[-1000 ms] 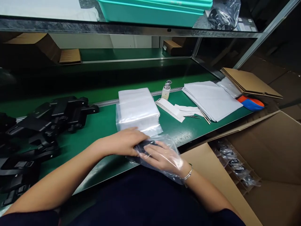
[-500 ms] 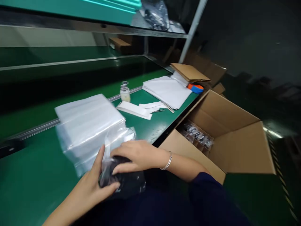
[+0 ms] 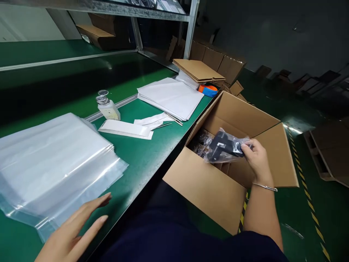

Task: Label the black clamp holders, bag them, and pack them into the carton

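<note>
**Packing bench: one bagged part held over the carton**

All positions were taken from the open cardboard carton (image 3: pixel 207 189), which stood on the floor against the right end of the green bench (image 3: pixel 141 156).

Farthest left of the carton, a stack of clear plastic bags (image 3: pixel 54 160) lay flat on the bench. The left hand (image 3: pixel 73 229) lay at the stack's near corner, well left of the carton, palm down, fingers straight and spread, gripping nothing. Its fingertips reached the edge of the bags; I could not tell whether they pressed on them.

Nearer the carton, to its upper left, stood a small capped bottle (image 3: pixel 107 107). A white paper strip (image 3: pixel 125 128) lay just beside it on the carton's side, with thin metal tweezers (image 3: pixel 163 125) next along. A pile of white sheets (image 3: pixel 170 96) rested close behind the carton's left flap. Beyond the carton's far corner lay flattened cardboard (image 3: pixel 197 70), and an orange and blue object (image 3: pixel 208 90) sat almost against the carton's back rim.

Inside the carton, at its left wall, more bagged parts (image 3: pixel 200 143) were packed low down. Above them, within the carton's opening, hung the bagged black part (image 3: pixel 223 147), tilted and clear of the walls. The right hand (image 3: pixel 257 160) was over the carton's right half, fingers closed on the right end of that bag. A thin bracelet (image 3: pixel 264 187) sat on the wrist.
</note>
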A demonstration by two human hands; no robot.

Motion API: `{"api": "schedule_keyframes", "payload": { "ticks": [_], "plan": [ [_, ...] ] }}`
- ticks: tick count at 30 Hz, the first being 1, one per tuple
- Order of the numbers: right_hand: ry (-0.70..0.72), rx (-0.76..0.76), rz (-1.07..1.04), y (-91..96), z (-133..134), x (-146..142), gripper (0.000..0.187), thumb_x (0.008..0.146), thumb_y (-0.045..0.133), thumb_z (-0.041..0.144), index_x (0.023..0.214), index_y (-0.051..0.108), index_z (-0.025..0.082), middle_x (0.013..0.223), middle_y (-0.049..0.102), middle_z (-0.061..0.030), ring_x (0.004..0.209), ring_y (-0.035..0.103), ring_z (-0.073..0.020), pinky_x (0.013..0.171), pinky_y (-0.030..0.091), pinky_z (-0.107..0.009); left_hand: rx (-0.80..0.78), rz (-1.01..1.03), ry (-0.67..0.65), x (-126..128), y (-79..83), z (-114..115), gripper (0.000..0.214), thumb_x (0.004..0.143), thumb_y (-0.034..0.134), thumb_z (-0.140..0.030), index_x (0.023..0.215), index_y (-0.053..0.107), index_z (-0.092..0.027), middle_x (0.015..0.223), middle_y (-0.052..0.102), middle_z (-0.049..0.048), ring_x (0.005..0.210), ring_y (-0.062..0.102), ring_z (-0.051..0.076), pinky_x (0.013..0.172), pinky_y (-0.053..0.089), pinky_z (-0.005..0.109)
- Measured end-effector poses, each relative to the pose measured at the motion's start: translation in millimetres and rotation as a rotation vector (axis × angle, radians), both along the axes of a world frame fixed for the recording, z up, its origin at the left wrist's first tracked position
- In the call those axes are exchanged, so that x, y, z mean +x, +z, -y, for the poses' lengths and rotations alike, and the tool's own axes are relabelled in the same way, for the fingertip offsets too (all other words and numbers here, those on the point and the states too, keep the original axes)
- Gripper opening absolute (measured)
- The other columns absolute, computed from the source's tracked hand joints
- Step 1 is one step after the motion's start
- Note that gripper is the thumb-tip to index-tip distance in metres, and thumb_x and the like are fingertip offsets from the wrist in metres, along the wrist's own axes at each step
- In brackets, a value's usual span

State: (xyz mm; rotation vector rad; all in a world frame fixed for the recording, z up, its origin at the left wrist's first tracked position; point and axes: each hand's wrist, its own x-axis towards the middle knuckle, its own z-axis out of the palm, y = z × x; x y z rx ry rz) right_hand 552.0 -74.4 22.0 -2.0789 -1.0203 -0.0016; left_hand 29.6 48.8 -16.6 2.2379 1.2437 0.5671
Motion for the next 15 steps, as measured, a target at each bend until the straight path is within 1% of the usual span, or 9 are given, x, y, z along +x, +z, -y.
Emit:
{"api": "schedule_keyframes", "payload": {
  "ticks": [2,3,5,6,8,10,11,13,15],
  "plan": [
    [-0.140,-0.335,0.070,-24.8,-1,24,0.022,0.087,0.050,0.040,0.089,0.056,0.019,0.083,0.064,-0.0064,0.075,0.057,-0.0205,0.069,0.041,-0.029,-0.039,0.014,-0.018,8,0.6,-1,0.044,0.081,0.050,-0.056,0.120,0.048,-0.074,0.108,0.072,-0.0234,0.095,0.075,0.028,0.065,0.066,0.039],
    [-0.161,-0.501,0.082,-39.2,-6,30,0.022,0.088,0.048,0.037,0.092,0.056,0.018,0.084,0.065,-0.0081,0.075,0.057,-0.0208,0.068,0.039,-0.029,-0.039,0.011,-0.042,14,2.6,0,0.043,0.081,0.051,-0.055,0.120,0.048,-0.074,0.109,0.072,-0.0233,0.094,0.075,0.027,0.067,0.067,0.039],
    [-0.143,-0.681,0.078,-67.3,-18,31,0.020,0.088,0.048,0.032,0.094,0.058,0.015,0.086,0.067,-0.0112,0.075,0.057,-0.0213,0.067,0.037,-0.028,-0.038,0.003,-0.098,25,7.3,-1,0.043,0.084,0.054,-0.051,0.122,0.050,-0.071,0.113,0.071,-0.0214,0.096,0.075,0.026,0.075,0.066,0.037],
    [-0.114,-0.721,0.072,-79.3,-24,29,0.019,0.088,0.049,0.029,0.094,0.059,0.015,0.087,0.068,-0.0122,0.075,0.058,-0.0214,0.066,0.036,-0.028,-0.044,-0.007,-0.127,28,8.8,-1,0.043,0.085,0.055,-0.049,0.124,0.052,-0.067,0.115,0.071,-0.0190,0.098,0.074,0.025,0.078,0.066,0.036],
    [-0.054,-0.762,0.077,-97.0,-32,20,0.018,0.088,0.051,0.027,0.095,0.060,0.014,0.087,0.069,-0.0131,0.075,0.059,-0.0217,0.066,0.035,-0.027,-0.059,-0.030,-0.170,28,8.6,-2,0.040,0.087,0.056,-0.047,0.127,0.058,-0.054,0.119,0.072,-0.0118,0.102,0.073,0.025,0.081,0.064,0.034],
    [0.006,-0.798,0.096,-107.3,-37,11,0.019,0.088,0.053,0.028,0.099,0.061,0.014,0.086,0.070,-0.0131,0.074,0.060,-0.0222,0.065,0.034,-0.027,-0.083,-0.074,-0.186,23,4.0,-1,0.038,0.090,0.055,-0.046,0.126,0.064,-0.041,0.122,0.072,-0.0050,0.105,0.072,0.025,0.081,0.063,0.030],
    [0.033,-0.809,0.108,-110.5,-38,8,0.020,0.089,0.054,0.028,0.100,0.062,0.014,0.084,0.070,-0.0129,0.074,0.060,-0.0222,0.065,0.033,-0.027,-0.092,-0.095,-0.182,19,0.6,0,0.037,0.091,0.054,-0.046,0.125,0.065,-0.036,0.123,0.071,-0.0029,0.107,0.071,0.024,0.080,0.063,0.028],
    [0.063,-0.822,0.129,-114.9,-39,7,0.019,0.090,0.055,0.027,0.101,0.062,0.013,0.083,0.069,-0.0125,0.072,0.060,-0.0214,0.064,0.033,-0.028,-0.097,-0.117,-0.161,13,-6.8,3,0.037,0.093,0.052,-0.047,0.125,0.065,-0.033,0.123,0.071,-0.0016,0.107,0.071,0.023,0.081,0.062,0.027],
    [0.065,-0.830,0.136,-116.6,-38,12,0.015,0.090,0.055,0.023,0.097,0.063,0.012,0.080,0.068,-0.0118,0.069,0.060,-0.0193,0.062,0.034,-0.027,-0.102,-0.122,-0.149,10,-12.6,5,0.038,0.094,0.050,-0.049,0.125,0.065,-0.032,0.123,0.072,-0.0011,0.107,0.071,0.023,0.084,0.061,0.028]
  ]
}}
